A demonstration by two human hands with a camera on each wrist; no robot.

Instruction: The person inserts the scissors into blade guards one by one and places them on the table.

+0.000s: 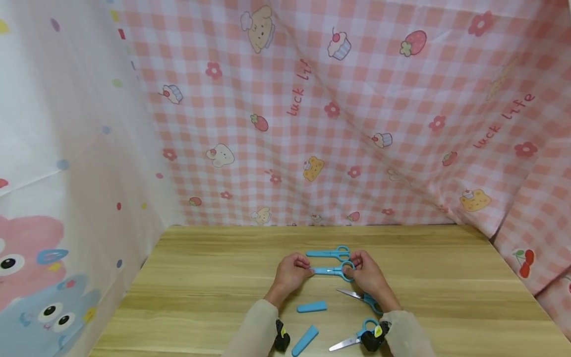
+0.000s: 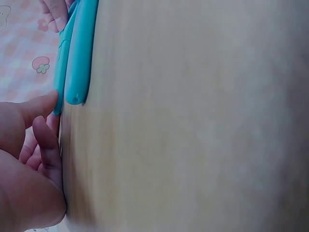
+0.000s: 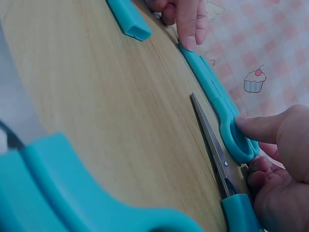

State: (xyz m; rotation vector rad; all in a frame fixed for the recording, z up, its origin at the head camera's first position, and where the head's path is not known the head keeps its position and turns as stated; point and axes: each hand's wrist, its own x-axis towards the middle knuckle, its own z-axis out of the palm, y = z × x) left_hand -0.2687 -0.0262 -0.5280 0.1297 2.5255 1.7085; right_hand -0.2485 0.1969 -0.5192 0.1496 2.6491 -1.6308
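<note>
A pair of blue-handled scissors (image 1: 322, 270) with its blade in a blue sheath lies level between both hands. The left hand (image 1: 291, 273) pinches the sheath's tip between thumb and fingers. At the other end, the right hand (image 1: 368, 273) holds the handle loops, its thumb on the near loop in the right wrist view. Just behind lies a second sheathed pair of scissors (image 1: 322, 253), close to the right fingers. Bare-bladed scissors (image 3: 212, 140) lie under the right hand and forearm. Another bare pair (image 1: 345, 344) is nearer the front, partly covered by the right wrist's camera.
Two loose blue sheaths lie between the forearms: one sheath (image 1: 312, 307) nearly level, the other sheath (image 1: 305, 340) slanted closer to the front. The wooden table (image 1: 192, 277) meets a pink checked cloth (image 1: 250, 188) at its back and a pale cloth on the left.
</note>
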